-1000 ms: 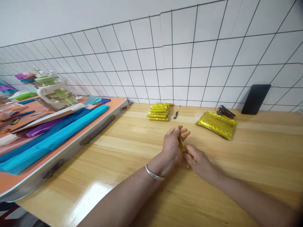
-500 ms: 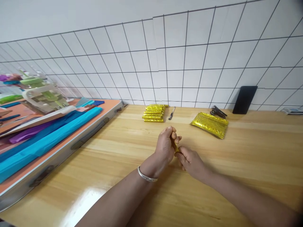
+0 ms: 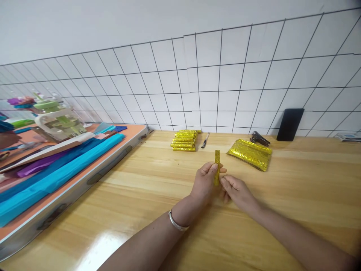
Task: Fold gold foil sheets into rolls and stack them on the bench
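Observation:
A narrow strip of shiny gold foil, seemingly a flat roll, stands upright in my left hand. My left thumb presses on its face while the fingers close behind it. Beside the lower end of the strip is my right hand, thumb and forefinger pinched together and the other fingers curled. Whether that pinch grips anything is hidden. Beyond my hands lies a stack of several similar gold foil rolls. A flat gold foil packet rests farther right.
A pen lies beside the stack. Behind the packet sit a black stapler and a phone-like black slab leaning on the wall. At left, an orange-topped board carries blue paper and a bottle; another person's hand shows there.
My left hand has turned and now shows the strip upright, its top uncovered. My right hand has shifted slightly right, off the strip's end. Another person's hand has appeared at far left.

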A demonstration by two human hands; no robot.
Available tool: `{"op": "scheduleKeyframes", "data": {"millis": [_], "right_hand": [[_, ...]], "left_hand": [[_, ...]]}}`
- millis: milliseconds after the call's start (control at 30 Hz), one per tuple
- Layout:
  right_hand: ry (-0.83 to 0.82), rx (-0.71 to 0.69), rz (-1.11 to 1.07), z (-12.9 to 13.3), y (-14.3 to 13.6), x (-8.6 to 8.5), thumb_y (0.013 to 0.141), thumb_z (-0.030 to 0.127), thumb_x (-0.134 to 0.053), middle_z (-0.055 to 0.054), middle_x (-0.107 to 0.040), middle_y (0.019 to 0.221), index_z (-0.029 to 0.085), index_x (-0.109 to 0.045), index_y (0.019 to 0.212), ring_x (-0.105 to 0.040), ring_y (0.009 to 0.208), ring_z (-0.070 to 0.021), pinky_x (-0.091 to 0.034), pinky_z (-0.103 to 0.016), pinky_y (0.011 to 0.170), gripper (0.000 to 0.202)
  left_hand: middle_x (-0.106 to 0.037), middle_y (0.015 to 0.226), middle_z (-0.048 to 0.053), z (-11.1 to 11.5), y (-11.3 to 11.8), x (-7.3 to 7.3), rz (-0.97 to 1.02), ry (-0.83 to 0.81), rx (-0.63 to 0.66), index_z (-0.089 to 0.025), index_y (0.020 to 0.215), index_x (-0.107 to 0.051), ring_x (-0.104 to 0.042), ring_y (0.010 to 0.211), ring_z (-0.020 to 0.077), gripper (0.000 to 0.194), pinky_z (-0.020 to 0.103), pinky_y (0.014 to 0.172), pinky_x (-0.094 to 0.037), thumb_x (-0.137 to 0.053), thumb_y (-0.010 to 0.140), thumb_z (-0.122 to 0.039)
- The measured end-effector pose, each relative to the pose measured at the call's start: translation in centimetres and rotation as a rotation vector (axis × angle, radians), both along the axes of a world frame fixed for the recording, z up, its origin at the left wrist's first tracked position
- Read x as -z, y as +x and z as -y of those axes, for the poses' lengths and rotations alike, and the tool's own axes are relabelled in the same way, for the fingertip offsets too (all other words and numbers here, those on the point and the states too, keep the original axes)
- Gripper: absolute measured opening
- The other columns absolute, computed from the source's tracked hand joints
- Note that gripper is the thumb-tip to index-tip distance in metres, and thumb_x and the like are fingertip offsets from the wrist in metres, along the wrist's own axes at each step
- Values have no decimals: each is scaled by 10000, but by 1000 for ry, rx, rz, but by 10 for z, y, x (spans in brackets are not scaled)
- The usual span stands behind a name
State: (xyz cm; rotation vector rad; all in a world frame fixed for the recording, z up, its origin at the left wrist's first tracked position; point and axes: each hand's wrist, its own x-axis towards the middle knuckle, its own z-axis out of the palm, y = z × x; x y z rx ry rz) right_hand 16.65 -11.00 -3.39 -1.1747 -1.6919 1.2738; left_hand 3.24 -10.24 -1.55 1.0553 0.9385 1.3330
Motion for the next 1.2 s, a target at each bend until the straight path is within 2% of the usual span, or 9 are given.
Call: {"op": "scheduleKeyframes", "data": {"millis": [100, 233, 400, 567, 733, 833, 1000, 1100, 1200], "right_hand": [[151, 150, 32, -4, 9, -10, 876, 482, -429, 21, -569, 647, 198, -492, 757, -516, 517, -104, -400, -242, 515, 314], [169, 238, -62, -7, 13, -17, 820, 475, -535, 28, -551, 703, 215, -469, 829, -512, 570, -111, -422, -238, 518, 269], [86, 248, -159, -8, 11, -14, 798, 450, -570, 42, -520, 663, 212, -460, 849, -503, 564, -110, -428, -239, 518, 267], [57, 184, -269, -7, 12, -16, 805, 448, -553, 36, -523, 674, 203, -462, 926, -510, 568, -108, -391, -225, 493, 288], [76, 138, -259, -8, 13, -11, 822, 438, -530, 34, -508, 654, 194, -485, 904, -504, 583, -109, -388, -225, 508, 261], [87, 162, -250, -7, 12, -9, 811, 460, -539, 34, -512, 647, 195, -500, 896, -507, 575, -110, -387, -229, 508, 281], [85, 225, -246, -5, 11, -12, 767, 514, -570, 28, -528, 621, 193, -522, 861, -504, 537, -113, -393, -238, 495, 338], [91, 236, -263, -6, 10, -13, 754, 517, -584, 29, -527, 614, 194, -521, 846, -498, 532, -110, -401, -238, 493, 342], [97, 242, -268, -6, 11, -12, 752, 519, -585, 29, -527, 603, 195, -525, 839, -491, 525, -109, -409, -240, 490, 341]], "left_hand": [[-652, 758, 39, -7, -4, 5, -269, 154, -74, -172, 864, -646, -586, 692, 137, 224, 245, 683, -444, -523, 848, -359], [-664, 891, 45, -4, 0, 14, -460, 331, 52, -218, 963, -655, -586, 807, 168, 184, 257, 747, -435, -536, 842, -290], [-652, 906, 57, 4, 6, 17, -440, 339, 110, -203, 985, -635, -571, 838, 181, 198, 273, 776, -430, -513, 861, -296], [-608, 811, 42, 4, 7, 13, -253, 222, 190, -169, 978, -609, -550, 791, 161, 253, 263, 759, -436, -495, 871, -367], [-611, 847, 42, 3, 7, 15, -169, 165, 155, -151, 945, -613, -535, 830, 161, 276, 270, 801, -422, -529, 848, -395], [-618, 897, 52, 1, 8, 20, -162, 151, 91, -155, 957, -613, -541, 858, 164, 264, 271, 813, -421, -561, 828, -380], [-605, 888, 42, -3, 4, 24, -358, 279, -101, -211, 1000, -614, -548, 813, 162, 256, 255, 741, -440, -650, 755, -277], [-618, 985, 61, -2, 0, 19, -521, 429, -71, -264, 992, -650, -553, 907, 188, 217, 281, 820, -433, -607, 783, -223], [-635, 1030, 59, -1, -2, 15, -541, 440, -36, -299, 1005, -659, -566, 943, 197, 242, 290, 870, -424, -590, 794, -204]]}}
